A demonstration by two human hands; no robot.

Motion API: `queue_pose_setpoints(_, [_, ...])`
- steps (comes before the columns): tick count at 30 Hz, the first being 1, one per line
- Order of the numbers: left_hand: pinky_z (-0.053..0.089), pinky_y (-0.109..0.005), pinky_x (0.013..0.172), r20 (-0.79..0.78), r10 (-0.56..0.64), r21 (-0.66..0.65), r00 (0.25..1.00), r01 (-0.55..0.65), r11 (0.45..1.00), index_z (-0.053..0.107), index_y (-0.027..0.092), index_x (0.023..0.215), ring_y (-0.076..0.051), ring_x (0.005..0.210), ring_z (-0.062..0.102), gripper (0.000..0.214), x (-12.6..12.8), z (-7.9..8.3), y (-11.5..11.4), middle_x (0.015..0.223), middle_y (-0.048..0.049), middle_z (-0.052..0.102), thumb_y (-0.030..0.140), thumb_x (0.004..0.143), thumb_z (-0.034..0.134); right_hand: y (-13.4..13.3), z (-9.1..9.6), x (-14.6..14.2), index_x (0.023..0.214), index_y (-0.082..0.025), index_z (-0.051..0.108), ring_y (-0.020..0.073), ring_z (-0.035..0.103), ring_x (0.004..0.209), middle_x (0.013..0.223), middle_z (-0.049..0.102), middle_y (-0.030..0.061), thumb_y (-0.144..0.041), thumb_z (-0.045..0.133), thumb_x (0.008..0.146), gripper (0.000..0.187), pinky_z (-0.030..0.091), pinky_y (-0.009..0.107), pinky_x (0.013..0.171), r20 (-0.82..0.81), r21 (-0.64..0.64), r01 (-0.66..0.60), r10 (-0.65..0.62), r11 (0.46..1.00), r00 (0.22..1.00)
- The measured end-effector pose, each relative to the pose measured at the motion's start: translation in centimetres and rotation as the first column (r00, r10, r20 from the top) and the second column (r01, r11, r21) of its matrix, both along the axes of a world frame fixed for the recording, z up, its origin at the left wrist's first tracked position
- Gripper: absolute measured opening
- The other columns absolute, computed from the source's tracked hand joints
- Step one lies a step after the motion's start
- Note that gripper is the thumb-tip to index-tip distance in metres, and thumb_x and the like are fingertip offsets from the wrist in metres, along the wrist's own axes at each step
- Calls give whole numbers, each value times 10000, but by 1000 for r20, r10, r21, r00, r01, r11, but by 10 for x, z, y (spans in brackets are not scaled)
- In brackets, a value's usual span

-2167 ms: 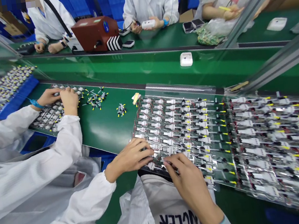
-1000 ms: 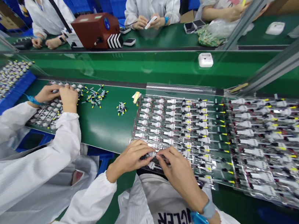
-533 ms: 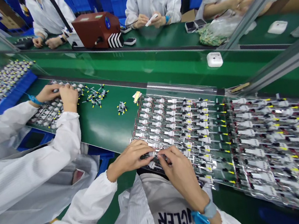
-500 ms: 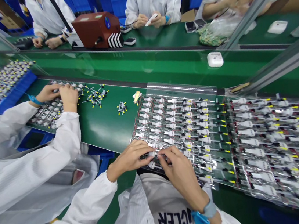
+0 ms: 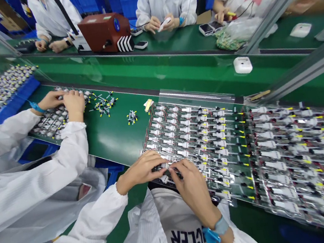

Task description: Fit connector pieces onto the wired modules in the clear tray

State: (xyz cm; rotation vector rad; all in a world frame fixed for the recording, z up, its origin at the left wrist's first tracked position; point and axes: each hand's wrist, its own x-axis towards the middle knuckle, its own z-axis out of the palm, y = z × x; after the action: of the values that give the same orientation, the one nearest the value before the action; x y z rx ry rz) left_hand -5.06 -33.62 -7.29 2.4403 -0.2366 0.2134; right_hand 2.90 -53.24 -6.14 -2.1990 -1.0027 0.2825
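A wired white module [image 5: 164, 166] is sitting pinched between the left hand [image 5: 140, 170] and right hand [image 5: 192, 187], both closing together on it at the edge of the clear plastic sheet [image 5: 194, 133].

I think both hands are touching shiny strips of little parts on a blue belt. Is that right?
No: the belt is green, not blue, as the head view shows. The left hand and right hand are on the shiny strips of little parts.
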Motion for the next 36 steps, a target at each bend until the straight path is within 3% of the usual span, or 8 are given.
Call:
queue_pose_setpoints(10, [497, -354, 876, 6, 7, -30, 1000, -7, 1000, 715, 180, 1168, -206, 948, 628, 245, 0, -3, 2, 969, -87, 713, 295, 986, 597, 0, 3, 1, 961, -209, 662, 212, 608, 807, 885, 655, 38, -255, 505, 1016, 172, 416, 314, 732, -66, 9, 42, -41, 999, 997])
queue_pose_setpoints(36, [505, -345, 837, 31, -47, -34, 998, 48, 998, 708, 152, 1131, -212, 926, 616, 228, 2, -3, -1, 944, -104, 695, 289, 1001, 580, 2, -1, 5, 962, -198, 692, 230, 624, 864, 917, 696, 49, -249, 501, 1027, 208, 436, 339, 793, -98, 12, -40, 41, 999, 994])
